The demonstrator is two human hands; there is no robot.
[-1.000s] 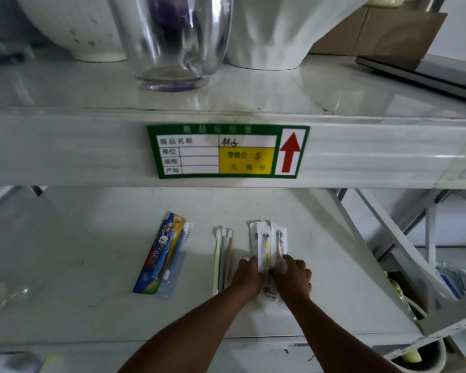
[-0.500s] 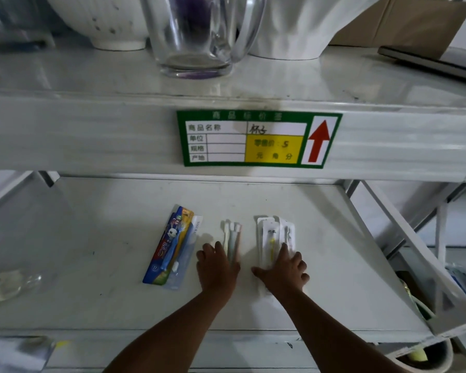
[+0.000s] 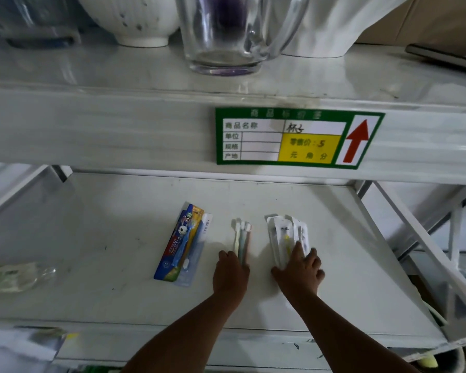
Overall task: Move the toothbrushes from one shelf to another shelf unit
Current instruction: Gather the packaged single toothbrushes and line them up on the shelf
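On the white lower shelf (image 3: 113,238) lie three lots of toothbrushes. A blue cartoon-printed toothbrush pack (image 3: 182,243) is on the left, and nothing touches it. In the middle lie a few loose pastel toothbrushes (image 3: 241,236); my left hand (image 3: 230,275) covers their handle ends with its fingers curled over them. On the right are white blister-packed toothbrushes (image 3: 281,232). My right hand (image 3: 300,270) rests on their lower half with the fingers spread flat.
The upper shelf carries a glass mug (image 3: 226,30), a white bowl (image 3: 135,20) and a green price label (image 3: 293,138) on its front edge. A clear plastic item (image 3: 14,275) lies far left. Slanted metal struts (image 3: 414,251) close the right side.
My left hand left the white packs, moved left and closed over the handles of the loose toothbrushes. My right hand stayed on the white packs and spread out.
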